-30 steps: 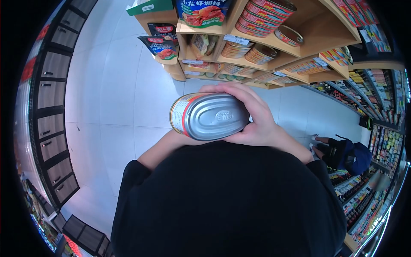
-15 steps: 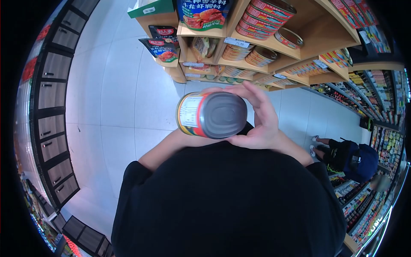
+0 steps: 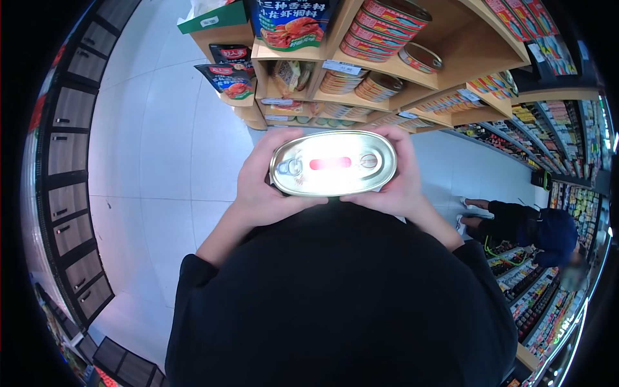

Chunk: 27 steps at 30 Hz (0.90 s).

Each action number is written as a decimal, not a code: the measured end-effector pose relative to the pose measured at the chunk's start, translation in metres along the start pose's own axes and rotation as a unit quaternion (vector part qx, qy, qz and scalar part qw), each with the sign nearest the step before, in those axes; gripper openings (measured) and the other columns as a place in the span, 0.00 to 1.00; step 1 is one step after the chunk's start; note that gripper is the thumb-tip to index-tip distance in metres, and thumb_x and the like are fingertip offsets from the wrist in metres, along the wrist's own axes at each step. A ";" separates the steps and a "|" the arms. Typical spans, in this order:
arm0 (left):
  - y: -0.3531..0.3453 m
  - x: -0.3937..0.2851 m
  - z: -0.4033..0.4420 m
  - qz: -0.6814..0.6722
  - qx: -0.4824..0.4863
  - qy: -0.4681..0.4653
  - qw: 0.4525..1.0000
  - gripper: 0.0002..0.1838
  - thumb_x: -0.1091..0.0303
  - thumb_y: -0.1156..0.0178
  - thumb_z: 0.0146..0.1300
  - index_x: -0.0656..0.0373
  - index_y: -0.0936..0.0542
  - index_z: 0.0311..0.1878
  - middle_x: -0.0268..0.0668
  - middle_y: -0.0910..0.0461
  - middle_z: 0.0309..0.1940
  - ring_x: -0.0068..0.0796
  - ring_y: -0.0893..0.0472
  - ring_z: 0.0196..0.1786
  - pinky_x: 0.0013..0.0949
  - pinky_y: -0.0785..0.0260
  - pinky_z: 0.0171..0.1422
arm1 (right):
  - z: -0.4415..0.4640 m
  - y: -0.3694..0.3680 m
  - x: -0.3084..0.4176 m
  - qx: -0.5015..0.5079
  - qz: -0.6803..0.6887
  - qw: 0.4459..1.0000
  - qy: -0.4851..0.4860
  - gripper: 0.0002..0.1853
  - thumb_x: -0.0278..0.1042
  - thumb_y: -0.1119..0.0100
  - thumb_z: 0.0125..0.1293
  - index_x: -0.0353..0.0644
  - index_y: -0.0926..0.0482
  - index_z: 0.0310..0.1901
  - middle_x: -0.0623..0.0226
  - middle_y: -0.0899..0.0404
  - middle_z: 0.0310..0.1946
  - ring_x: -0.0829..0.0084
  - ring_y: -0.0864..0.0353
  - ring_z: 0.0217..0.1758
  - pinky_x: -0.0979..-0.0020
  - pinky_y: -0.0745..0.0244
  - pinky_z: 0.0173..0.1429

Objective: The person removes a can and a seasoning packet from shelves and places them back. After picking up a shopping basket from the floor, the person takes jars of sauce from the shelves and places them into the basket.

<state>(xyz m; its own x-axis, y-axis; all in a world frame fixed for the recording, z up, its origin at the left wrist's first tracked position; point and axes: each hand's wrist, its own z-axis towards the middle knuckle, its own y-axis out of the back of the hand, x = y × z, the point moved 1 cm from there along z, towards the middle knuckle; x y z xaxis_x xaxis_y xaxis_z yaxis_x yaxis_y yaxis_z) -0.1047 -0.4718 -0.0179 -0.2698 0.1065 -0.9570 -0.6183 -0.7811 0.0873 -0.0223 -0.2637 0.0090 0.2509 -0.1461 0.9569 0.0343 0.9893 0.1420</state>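
Note:
An oval metal can (image 3: 333, 164) is held up in front of my chest, its shiny lid with a pull ring facing the camera and a pinkish-red patch in the middle. My left hand (image 3: 261, 174) wraps round the can's left end, with the thumb along the near side. Round the right end, my right hand (image 3: 403, 173) grips it the same way. The can's side label is hidden from view.
Ahead, a wooden shelf (image 3: 467, 68) bears stacked red oval cans (image 3: 385, 29) and blue seasoning pouches (image 3: 291, 24). Dark-framed cabinets (image 3: 69, 151) line the left. At the right, a person (image 3: 535, 229) in dark clothes is by stocked shelves (image 3: 538, 293).
The can has turned from its plain grey end to the pull-ring lid. My left hand has come into view round its left end. The person at the right has shifted slightly.

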 end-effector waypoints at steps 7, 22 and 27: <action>-0.002 0.000 0.000 -0.133 -0.005 0.015 0.991 0.58 0.63 0.20 0.37 0.69 0.47 0.68 0.45 0.31 0.58 0.33 0.29 0.61 0.35 0.36 0.64 | 0.005 0.000 0.015 0.005 0.009 0.994 -0.112 0.48 0.35 0.20 0.39 0.36 0.39 0.61 0.62 0.27 0.52 0.74 0.27 0.56 0.71 0.31 0.59; -0.019 0.003 -0.004 -0.280 0.032 0.137 0.950 0.47 0.64 0.25 0.47 0.63 0.42 0.66 0.38 0.32 0.59 0.28 0.31 0.62 0.33 0.39 0.66 | -0.002 0.005 0.014 -0.053 0.077 0.983 -0.160 0.40 0.31 0.22 0.42 0.35 0.33 0.57 0.64 0.23 0.49 0.76 0.24 0.53 0.72 0.29 0.58; -0.009 -0.002 0.002 -0.100 0.041 0.035 0.994 0.44 0.65 0.23 0.42 0.62 0.36 0.62 0.40 0.31 0.58 0.31 0.29 0.60 0.33 0.36 0.63 | -0.001 0.007 0.017 0.002 -0.168 0.985 0.039 0.37 0.31 0.23 0.43 0.39 0.31 0.56 0.57 0.25 0.52 0.64 0.25 0.56 0.67 0.29 0.58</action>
<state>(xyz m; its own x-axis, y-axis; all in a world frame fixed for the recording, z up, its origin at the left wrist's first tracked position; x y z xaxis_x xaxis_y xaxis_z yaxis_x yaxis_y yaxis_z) -0.1003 -0.4640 -0.0160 -0.0854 0.2102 -0.9739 -0.7130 -0.6956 -0.0876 -0.0170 -0.2588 0.0261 0.3003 -0.4648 0.8330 0.1251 0.8849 0.4486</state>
